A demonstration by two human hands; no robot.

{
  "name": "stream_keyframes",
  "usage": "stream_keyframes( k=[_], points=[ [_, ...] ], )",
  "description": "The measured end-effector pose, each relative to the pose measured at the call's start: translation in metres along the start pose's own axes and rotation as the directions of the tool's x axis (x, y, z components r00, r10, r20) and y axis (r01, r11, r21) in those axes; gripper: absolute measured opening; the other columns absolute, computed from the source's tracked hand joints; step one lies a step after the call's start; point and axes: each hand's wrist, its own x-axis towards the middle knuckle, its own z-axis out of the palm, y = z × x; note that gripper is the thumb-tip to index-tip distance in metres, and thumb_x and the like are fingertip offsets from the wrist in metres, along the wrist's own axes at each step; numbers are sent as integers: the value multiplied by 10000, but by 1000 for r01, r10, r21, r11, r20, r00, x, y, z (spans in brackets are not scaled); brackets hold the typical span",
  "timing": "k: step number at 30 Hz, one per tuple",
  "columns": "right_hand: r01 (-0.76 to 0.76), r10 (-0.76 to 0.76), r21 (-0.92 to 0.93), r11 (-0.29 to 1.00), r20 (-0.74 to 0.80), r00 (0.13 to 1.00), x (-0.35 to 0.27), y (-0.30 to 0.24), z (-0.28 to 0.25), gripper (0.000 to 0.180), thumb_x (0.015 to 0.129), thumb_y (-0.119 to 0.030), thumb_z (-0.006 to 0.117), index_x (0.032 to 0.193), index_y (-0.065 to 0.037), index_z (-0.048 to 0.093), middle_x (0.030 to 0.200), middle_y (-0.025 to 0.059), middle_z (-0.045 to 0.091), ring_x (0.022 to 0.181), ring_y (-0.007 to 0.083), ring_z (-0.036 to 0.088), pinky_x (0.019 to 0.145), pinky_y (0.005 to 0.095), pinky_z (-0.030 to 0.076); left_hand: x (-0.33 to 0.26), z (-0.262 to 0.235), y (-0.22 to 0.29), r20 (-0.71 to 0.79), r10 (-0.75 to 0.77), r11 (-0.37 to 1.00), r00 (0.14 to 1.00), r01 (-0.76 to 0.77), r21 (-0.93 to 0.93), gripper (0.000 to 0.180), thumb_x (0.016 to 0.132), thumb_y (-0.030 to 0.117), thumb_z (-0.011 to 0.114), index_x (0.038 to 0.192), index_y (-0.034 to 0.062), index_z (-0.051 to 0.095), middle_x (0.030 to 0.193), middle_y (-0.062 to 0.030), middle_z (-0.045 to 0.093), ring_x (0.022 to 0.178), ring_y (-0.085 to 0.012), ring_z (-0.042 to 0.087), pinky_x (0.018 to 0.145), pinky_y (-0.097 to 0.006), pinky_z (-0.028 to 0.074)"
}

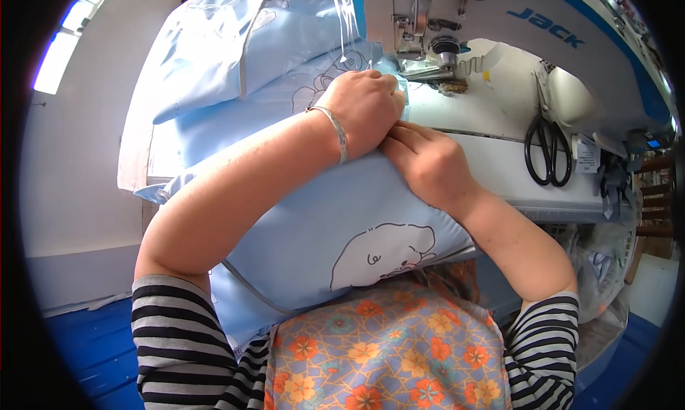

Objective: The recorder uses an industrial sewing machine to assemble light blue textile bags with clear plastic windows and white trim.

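A light blue fabric piece (307, 217) with outlined cartoon animals and grey piping drapes from the machine bed down over my lap. My left hand (365, 107), wearing a bracelet (337, 130), is closed at the fabric's edge just left of the presser foot (432, 73). Close below it, my right hand (432, 162) has its fingers bent together, gripping the same edge; the fingertips of both hands are partly hidden. The sewing machine (492, 18), white with blue trim, stands over the far side of the hands. See-through plastic (300, 36) covers part of the fabric behind.
Black-handled scissors (548, 142) lie on the machine table (499, 160) to the right. More blue fabric (207, 60) is heaped at the far left. A white basket (606, 267) with plastic bags sits below the table's right end. A white wall (78, 175) stands left.
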Motion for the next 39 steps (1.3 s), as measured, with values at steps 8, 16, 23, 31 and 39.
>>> stream_keyframes(
  k=[8, 16, 23, 31, 39],
  points=[
    [-79, 69, 131, 988, 83, 994, 4, 25, 2, 167, 748, -15, 618, 905, -38, 670, 917, 130, 688, 851, 289, 679, 731, 338, 560, 12, 0, -2, -11, -56, 998, 998, 56, -9, 206, 824, 158, 568, 986, 64, 655, 880, -83, 633, 931, -264, 620, 786, -373, 505],
    [-121, 91, 248, 961, 128, 988, 10, 39, -4, 243, 787, -24, 626, 1027, -49, 652, 1070, 152, 658, 991, 300, 650, 828, 339, 537, -35, -29, 7, -238, 35, 992, 971, -63, -112, 439, 750, 165, 692, 1177, 84, 626, 1248, -173, 576, 1242, -340, 496, 1033, -434, 399],
    [-516, 355, 547, 660, 378, 855, -36, 5, -68, 326, 820, -114, 702, 1135, -48, 646, 1065, 79, 643, 938, 166, 623, 825, 292, 503, -185, -81, 102, 134, -156, 907, 979, 196, -372, 743, 661, 229, 778, 1337, 69, 514, 1453, -223, 398, 1362, -398, 365, 1119, -556, 244],
    [-381, 127, 527, 759, 455, 882, -15, -7, -63, 339, 878, -166, 632, 1180, -10, 633, 1065, 102, 681, 876, 190, 655, 813, 300, 514, -199, -28, 80, -315, -106, 994, 943, 111, -2, 180, 704, 41, 641, 877, 73, 676, 851, -37, 606, 783, -212, 595, 821, -383, 463],
    [-677, 338, 524, 516, 602, 724, 10, -57, -65, 310, 911, -202, 598, 1177, -51, 645, 1044, 87, 681, 884, 182, 652, 812, 290, 518, -141, -149, 26, -596, 38, 988, 802, 59, 143, 186, 728, -56, 606, 893, 24, 640, 884, -146, 598, 829, -340, 598, 821, -417, 487]
  ],
)
